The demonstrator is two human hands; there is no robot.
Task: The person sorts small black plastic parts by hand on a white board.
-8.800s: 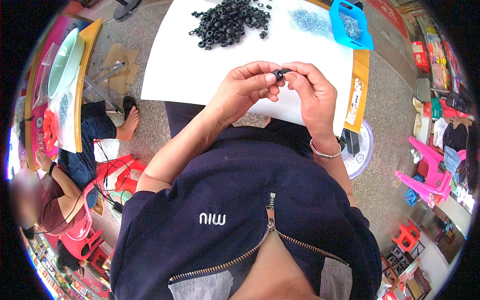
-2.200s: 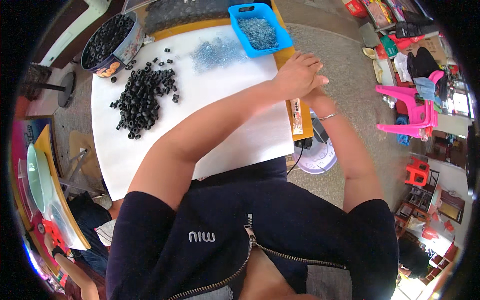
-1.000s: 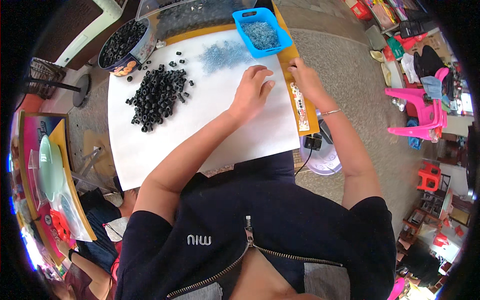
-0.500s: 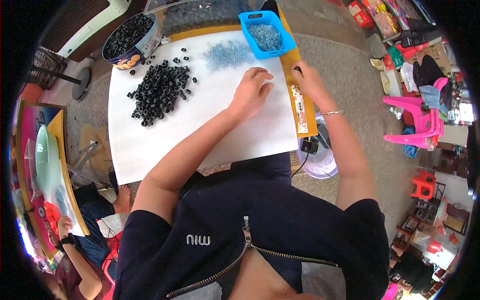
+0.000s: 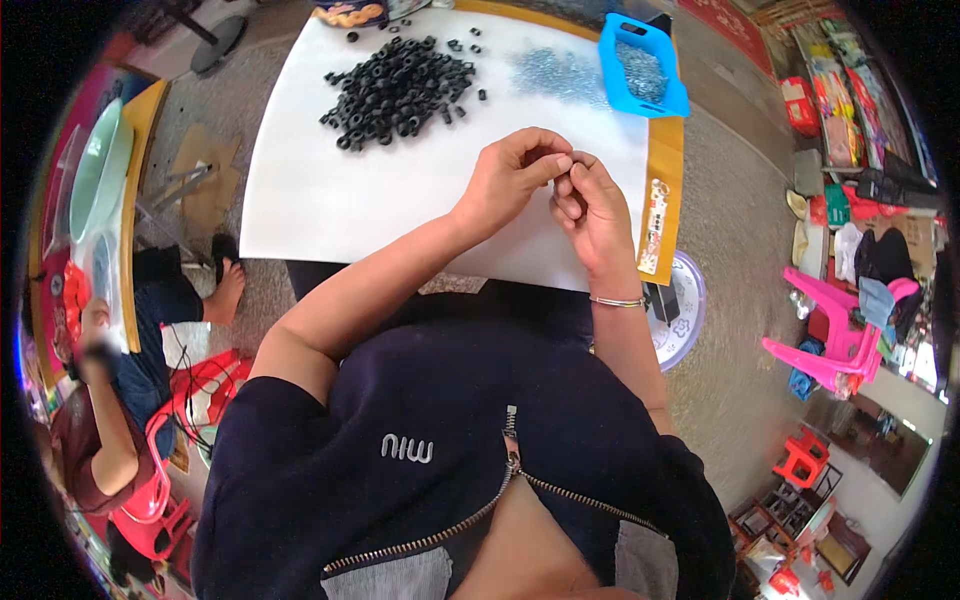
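Meeting over the right part of the white sheet [image 5: 400, 200], the left hand [image 5: 505, 185] and right hand [image 5: 600, 220] are pinched narrow, tips together; whether they hold anything cannot be told. The black parts [image 5: 395, 95] lie heaped on the sheet's far left, probably light, firm and rubbery, best gripped singly around the outer wall. Tiny bluish pieces [image 5: 560, 75], strewn across the sheet's far right, look hard and slippery, suiting a fingertip pinch. The blue basket [image 5: 655, 106] at the sheet's far right corner holds more.

Apparently a shop: colourful packaged goods [image 5: 840, 138] line the right-hand side
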